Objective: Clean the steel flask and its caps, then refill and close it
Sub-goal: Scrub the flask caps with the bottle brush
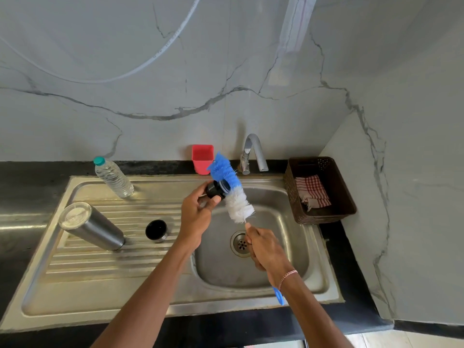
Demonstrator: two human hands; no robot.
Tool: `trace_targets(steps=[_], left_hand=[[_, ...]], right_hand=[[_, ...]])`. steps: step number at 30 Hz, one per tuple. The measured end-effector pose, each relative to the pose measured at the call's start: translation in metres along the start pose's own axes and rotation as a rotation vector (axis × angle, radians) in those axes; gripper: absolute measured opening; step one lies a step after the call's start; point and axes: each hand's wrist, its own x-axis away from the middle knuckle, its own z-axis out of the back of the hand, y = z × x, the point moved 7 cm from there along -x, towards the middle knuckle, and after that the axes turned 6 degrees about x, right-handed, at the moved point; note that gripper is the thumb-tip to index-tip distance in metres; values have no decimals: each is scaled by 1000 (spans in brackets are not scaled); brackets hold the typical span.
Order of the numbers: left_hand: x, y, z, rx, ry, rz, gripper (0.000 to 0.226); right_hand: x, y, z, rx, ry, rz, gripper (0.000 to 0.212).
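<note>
— Two caps I count. Which one is in work now?
— The black cap (215,190). The left hand (198,213) holds it with curled fingers above the sink (276,272). The right hand (263,247) grips the handle of the bottle brush (238,202), and its bristles press against the open side of the cap. So I judge the step is the scrubbing of the caps.
— And the steel flask (93,226)?
— It stands mouth down, it seems, on the draining board (100,267), at 9 o'clock from the drain (241,244), well apart from both hands. The second cap (156,229) sits between it and the basin.
— What does the next move need?
— A rinse, I think, under the tap (253,151) at 12 o'clock; I see no water running there. The refilling is perhaps from the water bottle (114,178) at 10 o'clock.
</note>
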Motion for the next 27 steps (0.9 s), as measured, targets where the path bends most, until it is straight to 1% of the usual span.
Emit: trace_targets(steps=[3, 5, 8, 11, 14, 19, 21, 24, 27], left_hand=[[-12, 8, 18, -9, 120, -18, 46], [-16, 7, 27, -24, 148, -15, 45], [-12, -1, 20, -79, 70, 5, 44], [1, -9, 3, -105, 1, 12, 43], [-2, -5, 4, -107, 20, 0, 45], [-19, 18, 32, -225, 145, -67, 39], [-19, 20, 32, -274, 128, -82, 41], [-12, 11, 15, -344, 46, -88, 42], [-7, 9, 6, -375, 39, -89, 44]], right_hand=[[11, 7, 6, 197, 39, 56, 50], [20, 19, 9, 262, 42, 76, 52], [17, 22, 12, 322, 83, 75, 51], [5, 3, 12, 386, 142, 90, 51], [-2, -2, 10, 441, 192, 111, 51], [11, 23, 5, 472, 170, 96, 49], [12, 22, 5, 480, 168, 95, 50], [5, 6, 5, 470, 177, 86, 50], [0, -8, 9, 484, 209, 105, 48]])
